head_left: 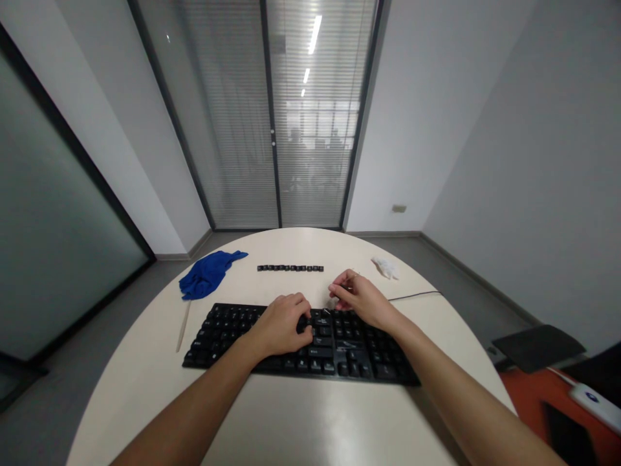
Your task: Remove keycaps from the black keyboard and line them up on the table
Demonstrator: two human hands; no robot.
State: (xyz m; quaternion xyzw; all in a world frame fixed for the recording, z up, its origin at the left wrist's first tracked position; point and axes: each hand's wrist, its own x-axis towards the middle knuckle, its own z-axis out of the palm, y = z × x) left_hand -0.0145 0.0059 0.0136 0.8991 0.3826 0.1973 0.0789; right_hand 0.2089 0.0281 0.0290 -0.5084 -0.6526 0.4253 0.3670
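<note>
A black keyboard point(323, 375) lies across the near part of the round table. My left hand point(284, 323) rests on its middle keys, fingers bent, with a gap between thumb and index finger and nothing visible in it. Over the keyboard's upper edge, my right hand point(359, 298) is closed in a pinch. From its fingers thin metal wire sticks out, looking like a wire keycap puller point(326, 311); the fingers hide most of it. Several loose black keycaps point(290, 268) stand in a straight row beyond the keyboard.
On the left of the cream table point(310, 421) lie a blue cloth point(208, 273) and a thin pale stick point(183, 327). A crumpled white wad point(385, 268) sits at the right. The keyboard's cable point(414, 295) runs over the right edge, near an orange chair point(528, 404).
</note>
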